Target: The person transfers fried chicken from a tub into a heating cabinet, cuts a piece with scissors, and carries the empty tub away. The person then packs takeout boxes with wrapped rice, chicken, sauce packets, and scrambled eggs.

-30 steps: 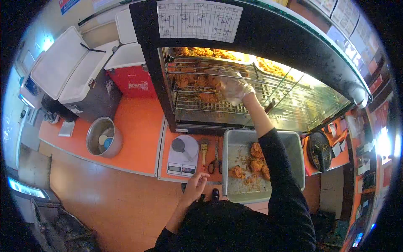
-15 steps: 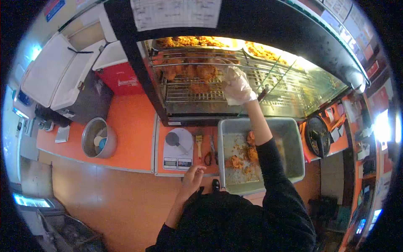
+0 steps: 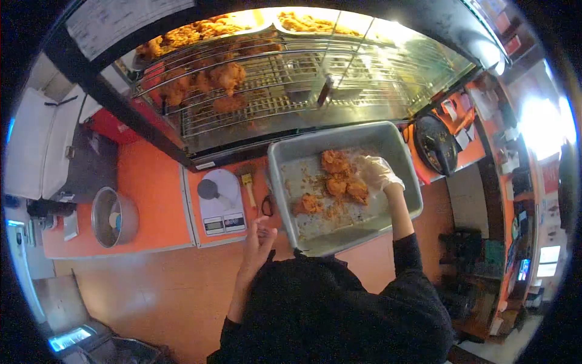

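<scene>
The chicken (image 3: 337,185) lies on the floor of the grey tub (image 3: 330,244): several pieces grouped near the middle, one set apart toward the left wall. Handling: each piece is probably light, with a firm crust over softer meat. The surface is likely greasy and may slip; the coating is brittle and likely to flake under pressure. Recommended hold: the thick middle of a piece, across its two sides, with light, even force. Appearance: orange-brown, rough and lumpy, irregular in outline. Loose crumbs (image 3: 321,220) surround the pieces on the tub floor.

The gloved right hand (image 3: 379,175) is inside the tub, just beside the right-hand pieces. Its fingers point toward the group; whether they close on a piece cannot be told. The bare left hand (image 3: 259,238) is raised outside the tub, near its left side; its fingers are loosely bent and hold nothing visible.

Left of the tub, on the orange tabletop (image 3: 148,167), are a brush (image 3: 249,189) and a white scale (image 3: 221,180); farther left stands a metal pot (image 3: 128,219). A black pan (image 3: 429,141) is at the right. Beyond the tub, the lit cabinet (image 3: 124,115) contains a wire rack (image 3: 273,79) bearing more fried pieces (image 3: 228,77).
</scene>
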Demonstrator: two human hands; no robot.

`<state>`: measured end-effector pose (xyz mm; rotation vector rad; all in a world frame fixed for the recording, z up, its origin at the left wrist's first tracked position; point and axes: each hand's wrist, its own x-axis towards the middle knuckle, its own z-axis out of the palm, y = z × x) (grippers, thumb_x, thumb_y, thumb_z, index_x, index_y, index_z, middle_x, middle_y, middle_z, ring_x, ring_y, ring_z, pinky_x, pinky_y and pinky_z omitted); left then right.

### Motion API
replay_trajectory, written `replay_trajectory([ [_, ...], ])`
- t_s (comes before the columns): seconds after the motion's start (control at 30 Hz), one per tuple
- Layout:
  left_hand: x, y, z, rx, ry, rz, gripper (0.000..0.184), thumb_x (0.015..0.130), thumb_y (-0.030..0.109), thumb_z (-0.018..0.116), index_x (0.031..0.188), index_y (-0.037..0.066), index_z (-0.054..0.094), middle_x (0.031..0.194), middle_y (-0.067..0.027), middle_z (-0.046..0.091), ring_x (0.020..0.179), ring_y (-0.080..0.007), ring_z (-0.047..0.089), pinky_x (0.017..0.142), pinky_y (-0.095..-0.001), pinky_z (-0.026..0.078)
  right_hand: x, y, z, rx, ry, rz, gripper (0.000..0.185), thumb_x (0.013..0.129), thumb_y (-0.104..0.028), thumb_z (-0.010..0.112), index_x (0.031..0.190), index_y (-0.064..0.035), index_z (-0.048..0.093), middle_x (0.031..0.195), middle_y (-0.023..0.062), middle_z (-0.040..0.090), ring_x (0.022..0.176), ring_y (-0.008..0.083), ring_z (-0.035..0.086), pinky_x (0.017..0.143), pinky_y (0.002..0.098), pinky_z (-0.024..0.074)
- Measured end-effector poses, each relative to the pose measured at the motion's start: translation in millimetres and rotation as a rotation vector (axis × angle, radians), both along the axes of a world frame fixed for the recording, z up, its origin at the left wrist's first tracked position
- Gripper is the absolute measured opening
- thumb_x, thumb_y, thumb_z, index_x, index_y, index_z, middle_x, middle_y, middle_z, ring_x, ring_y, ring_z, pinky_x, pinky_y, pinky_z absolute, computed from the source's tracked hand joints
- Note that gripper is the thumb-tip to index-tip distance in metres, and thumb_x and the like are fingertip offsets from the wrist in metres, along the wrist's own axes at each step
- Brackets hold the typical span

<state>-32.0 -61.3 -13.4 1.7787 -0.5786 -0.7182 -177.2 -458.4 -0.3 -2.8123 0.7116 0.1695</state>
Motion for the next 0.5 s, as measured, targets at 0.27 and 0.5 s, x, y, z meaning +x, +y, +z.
replay_trajectory([
  [0.27,-14.4,-9.2,-9.1,-0.032,-0.011,-0.055,0.040,0.088,0.019,0.063,0.121,0.006,0.046,0.090,-0.0067,0.056,0.082,-0.0151,0.055,0.071,-0.0298,0.047,-0.9,34.8,-3.7,0.120,-0.052,-0.217,0.044,0.082,-0.042,0.064,0.087,0.0008,0.063,0.081,0.0225,0.064,0.076,0.0372,0.063,0.070,0.0468,0.0475],
  [0.5,-22.4,-13.2,-17.0,-0.025,-0.125,-0.091,0.032,0.090,0.016,0.059,0.117,0.003,0.047,0.092,-0.0084,0.057,0.081,-0.0175,0.056,0.073,-0.0312,0.046,-6.2,13.3,-62.6,0.331,-0.073,-0.443,0.053,0.078,-0.053,0.064,0.092,-0.0013,0.065,0.090,0.0209,0.067,0.084,0.0319,0.065,0.075,0.0429,0.0503],
])
